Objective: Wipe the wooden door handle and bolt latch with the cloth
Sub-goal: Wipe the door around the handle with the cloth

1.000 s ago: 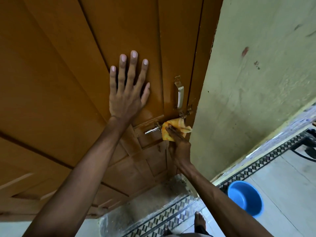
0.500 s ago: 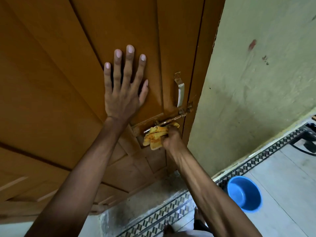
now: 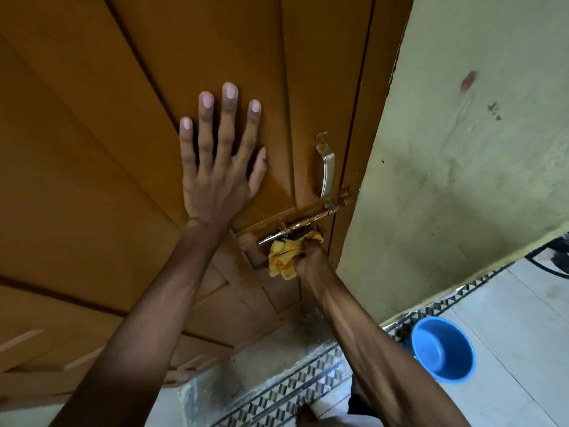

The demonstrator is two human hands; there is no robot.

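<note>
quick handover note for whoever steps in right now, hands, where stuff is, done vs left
Left hand: open, palm flat on the wooden door, bracing it.
Right hand: closed on the yellow cloth, pressed just under the bolt latch.
Metal handle: above the latch, untouched now.
Done: cannot tell how much of the latch is clean.
Left: finish the latch, then likely wipe the handle.
Blue bowl sits on the floor to the right.
</note>
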